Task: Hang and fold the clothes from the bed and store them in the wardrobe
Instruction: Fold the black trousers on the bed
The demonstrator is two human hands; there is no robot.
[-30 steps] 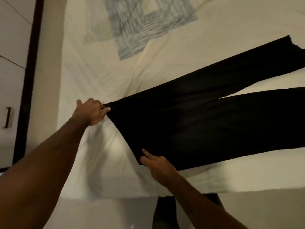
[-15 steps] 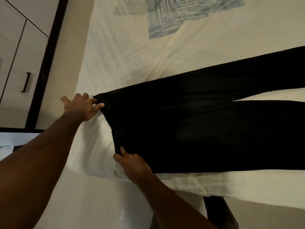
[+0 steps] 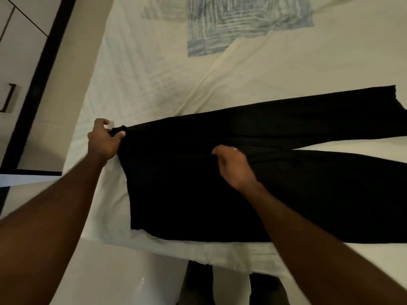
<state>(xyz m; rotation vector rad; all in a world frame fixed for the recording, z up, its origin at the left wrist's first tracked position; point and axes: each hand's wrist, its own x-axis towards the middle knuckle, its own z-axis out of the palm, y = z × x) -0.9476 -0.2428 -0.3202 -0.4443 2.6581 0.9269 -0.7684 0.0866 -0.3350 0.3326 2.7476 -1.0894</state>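
Item: black trousers (image 3: 220, 194), laid flat across the near part of the bed (image 3: 154, 73), waistband end to the left, two legs running off to the right; the far leg's hem is visible, the near leg leaves the frame. Near edge: the waistband's lower corner, which the right hand held half a second ago, now lies released on the sheet near the mattress edge. Right hand (image 3: 234, 167): has moved up and inward to the crotch area where the legs divide, fingers curled down against the fabric; whether it pinches cloth or only presses cannot be told. Left hand (image 3: 103, 142): still grips the waistband's far corner, cloth bunched between thumb and fingers. Beyond: cream sheet with a blue patterned patch (image 3: 242, 25); wardrobe door (image 3: 13, 62) with dark handle at far left. Assessment: spreading appears complete; the hand change suggests a lengthwise fold, one leg onto the other, is beginning. Storage in the wardrobe not yet begun.
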